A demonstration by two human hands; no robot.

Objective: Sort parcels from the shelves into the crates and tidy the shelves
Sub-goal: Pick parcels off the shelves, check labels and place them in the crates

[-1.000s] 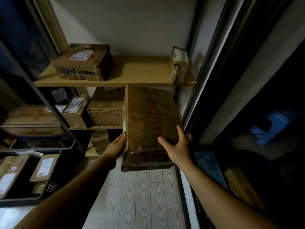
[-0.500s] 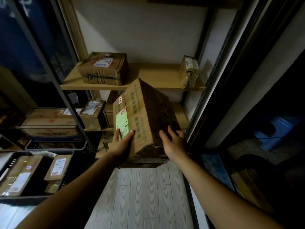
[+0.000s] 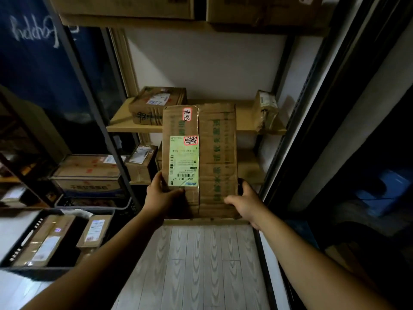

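Observation:
A tall brown cardboard parcel (image 3: 214,157) with green print and a green shipping label faces me in front of the wooden shelves. My left hand (image 3: 162,194) grips its lower left edge, thumb on the front by the label. On the other side my right hand (image 3: 247,201) holds the lower right corner, thumb laid across the front. Its bottom edge is close to a low shelf board (image 3: 205,222); whether it touches I cannot tell. A black crate (image 3: 20,247) at the lower left holds several parcels.
The middle shelf (image 3: 120,127) carries a box marked 987 (image 3: 154,106) and a small taped parcel (image 3: 266,110) at the right. More boxes (image 3: 89,173) sit on the left rack and on the top shelf (image 3: 268,10). A dark doorframe (image 3: 312,108) is at the right. Pale floorboards (image 3: 201,265) lie below.
The parcel has been turned so its labelled face now points at me and stands upright. Both hands shifted to its lower corners. My view has tilted upward.

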